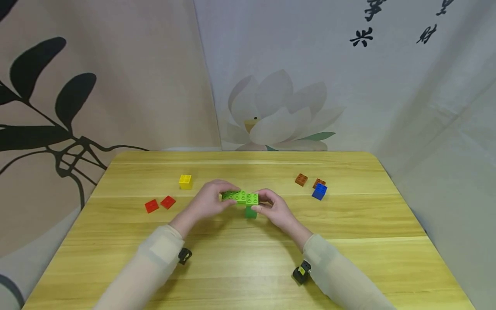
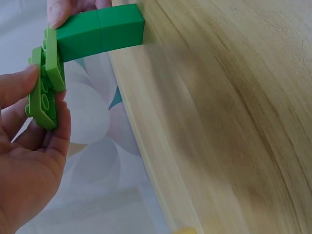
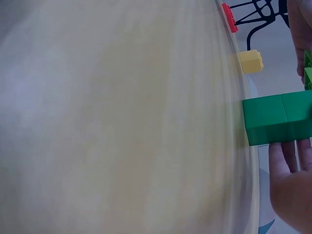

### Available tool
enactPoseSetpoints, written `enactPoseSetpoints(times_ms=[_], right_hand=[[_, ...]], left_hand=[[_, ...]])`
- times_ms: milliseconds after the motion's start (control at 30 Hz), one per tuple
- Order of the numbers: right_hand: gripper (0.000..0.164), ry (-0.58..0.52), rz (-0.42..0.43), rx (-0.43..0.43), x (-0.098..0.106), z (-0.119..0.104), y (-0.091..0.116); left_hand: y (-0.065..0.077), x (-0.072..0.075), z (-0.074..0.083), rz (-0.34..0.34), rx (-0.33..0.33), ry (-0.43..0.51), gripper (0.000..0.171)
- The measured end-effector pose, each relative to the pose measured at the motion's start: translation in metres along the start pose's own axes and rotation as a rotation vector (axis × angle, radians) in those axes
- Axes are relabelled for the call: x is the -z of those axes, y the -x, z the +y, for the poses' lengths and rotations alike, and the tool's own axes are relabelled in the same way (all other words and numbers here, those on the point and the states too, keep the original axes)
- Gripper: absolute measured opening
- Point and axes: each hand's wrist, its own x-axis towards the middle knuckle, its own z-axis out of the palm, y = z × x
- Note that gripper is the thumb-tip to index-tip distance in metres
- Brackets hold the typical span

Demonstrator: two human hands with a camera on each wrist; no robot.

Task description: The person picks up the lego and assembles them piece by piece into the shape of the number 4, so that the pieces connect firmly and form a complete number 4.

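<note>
Head view high, facing forward-down; wrist views close (sharing green blocks).

Left grip, right grip (both curled)

The wooden table carries red, yellow, brown, blue bricks.

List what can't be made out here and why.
Head view: the blue brick hides part of a brown piece.
Head view: the light green plates and right hand hide the upper part of the dark green bricks.
Left wrist view: the bottom edge cuts off most of the yellow brick.
Right wrist view: the right edge cuts off the light green plates and the left hand.
</note>
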Motion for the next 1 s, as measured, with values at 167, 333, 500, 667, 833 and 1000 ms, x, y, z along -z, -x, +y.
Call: enactPoseSetpoints(times_ms=[167, 333, 500, 667, 833, 1000], right_hand=[[0.033, 0.005, -0.004, -0.003, 0.000, -0.004, 0.001], [0.031, 0.025, -0.014, -0.003, 0.000, -0.013, 0.003], [0.033, 0.012, -0.001, -0.007, 0.000, 0.000, 0.000], [0.031, 0.012, 0.003, -0.005, 0.000, 0.000, 0.000], [0.030, 0.013, 0.005, 0.005, 0.000, 0.000, 0.000], [0.030, 0.016, 0.007, 0.010, 0.000, 0.001, 0.000]], left_hand=[[0.000, -0.001, -0.001, -0.018, 0.006, 0.013, 0.033], [0.001, -0.002, -0.003, -0.024, 0.010, 0.047, 0.033], [0.000, 0.000, -0.005, -0.033, 0.002, 0.087, 0.031], [0.000, 0.002, -0.005, -0.042, 0.000, 0.127, 0.030], [-0.001, 0.001, -0.006, -0.050, 0.046, 0.179, 0.029], [-0.001, -0.001, -0.008, -0.051, 0.054, 0.220, 0.029]])
